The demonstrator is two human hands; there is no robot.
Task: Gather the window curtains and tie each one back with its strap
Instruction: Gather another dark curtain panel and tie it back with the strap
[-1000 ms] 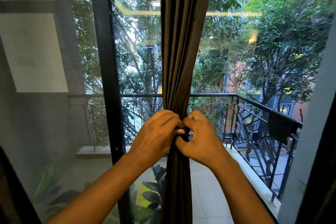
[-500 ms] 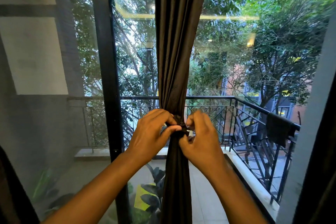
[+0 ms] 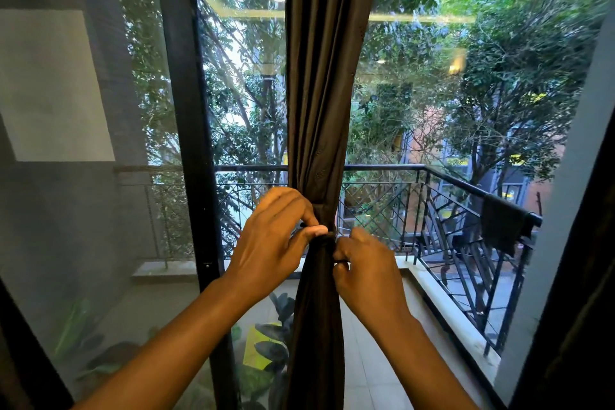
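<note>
Fingers [image 3: 311, 230] of the left hand [image 3: 273, 250] are pinched shut, thumb against forefinger, on the strap [image 3: 324, 236] where it crosses the front of the curtain [image 3: 322, 110]. The right hand [image 3: 366, 273] is curled closed just beside the gathered cloth, its fingers [image 3: 342, 253] gripping what appears to be the other end of the strap; that end is mostly hidden behind the knuckles, so the hold there is judged, not confirmed.

Location of work: the dark brown curtain hangs gathered into one narrow column in front of the window glass [image 3: 432, 110], just right of the black window frame [image 3: 189, 143]. It is cinched to a waist at hand height, level with the balcony railing [image 3: 466, 186] outside. The strap sits around that waist as a thin dark band.

Assessment: the step in hand is closing the tie on this curtain. The gather is complete; the fastening looks unfinished.

Recommendations for doing it well:
- Hold the left pinch firm so the band does not slide down the cloth.
- Draw the right end snug before fastening; slack would let the folds spread.
- Keep the band level and the pleats even above it.
- Check that no loose fold escapes below the waist before letting go.
</note>
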